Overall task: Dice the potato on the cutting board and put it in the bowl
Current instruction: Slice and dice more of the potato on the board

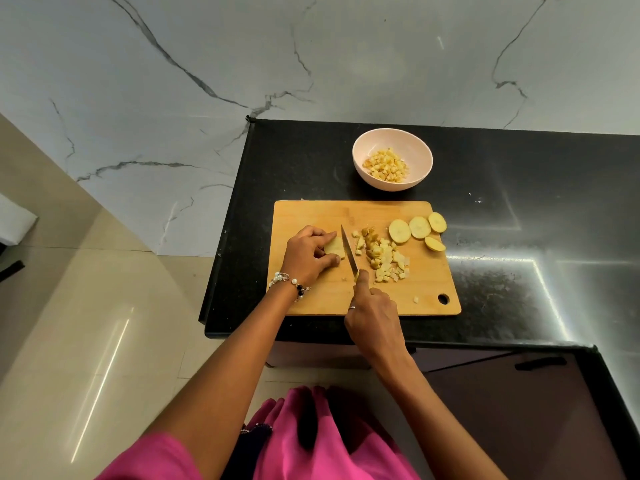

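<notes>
Pink fabric [329,441] hangs nearest, just below the desk [519,237] edge. On the cutting board [304,216], the left hand [306,256] curls around a potato piece [335,247], steadying it for slicing. Right of it, the right hand [375,320] grips the knife [349,252], forefinger along the spine. Diced potato [386,259] and slices [417,228] lie farther right; the bowl [392,140] behind the board holds cubes.

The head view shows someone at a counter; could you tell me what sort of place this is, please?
Most likely a home kitchen. A black stone counter meets a marble-look wall, and on it a wooden cutting board holds potato slices, with a bowl of diced potato behind.
</notes>
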Tool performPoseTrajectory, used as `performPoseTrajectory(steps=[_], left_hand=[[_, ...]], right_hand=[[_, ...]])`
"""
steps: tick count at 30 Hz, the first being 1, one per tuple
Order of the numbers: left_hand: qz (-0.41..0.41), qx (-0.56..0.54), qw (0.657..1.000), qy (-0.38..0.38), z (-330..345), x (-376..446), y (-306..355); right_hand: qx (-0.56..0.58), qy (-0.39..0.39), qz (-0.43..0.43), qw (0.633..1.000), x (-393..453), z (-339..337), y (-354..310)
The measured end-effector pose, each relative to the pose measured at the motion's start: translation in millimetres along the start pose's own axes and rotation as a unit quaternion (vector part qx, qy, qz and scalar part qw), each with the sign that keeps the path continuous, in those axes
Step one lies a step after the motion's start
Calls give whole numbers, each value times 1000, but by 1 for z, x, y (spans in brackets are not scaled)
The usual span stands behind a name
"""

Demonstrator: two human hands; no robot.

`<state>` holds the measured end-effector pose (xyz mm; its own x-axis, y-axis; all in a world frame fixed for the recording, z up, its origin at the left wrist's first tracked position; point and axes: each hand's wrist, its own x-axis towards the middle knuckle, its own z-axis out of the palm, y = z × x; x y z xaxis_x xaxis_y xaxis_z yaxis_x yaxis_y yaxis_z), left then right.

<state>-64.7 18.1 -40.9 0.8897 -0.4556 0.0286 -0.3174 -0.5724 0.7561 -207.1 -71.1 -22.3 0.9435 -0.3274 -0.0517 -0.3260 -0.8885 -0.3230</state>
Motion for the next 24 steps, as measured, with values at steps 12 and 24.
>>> performPoseTrajectory(steps=[12, 24], left_hand=[[0, 1, 1000, 10, 3, 3, -2], [0, -2, 1000, 26, 6, 0, -3]], right_hand=[[-76, 3, -19, 997, 12, 7, -23], [-74, 2, -10, 997, -15, 9, -5]])
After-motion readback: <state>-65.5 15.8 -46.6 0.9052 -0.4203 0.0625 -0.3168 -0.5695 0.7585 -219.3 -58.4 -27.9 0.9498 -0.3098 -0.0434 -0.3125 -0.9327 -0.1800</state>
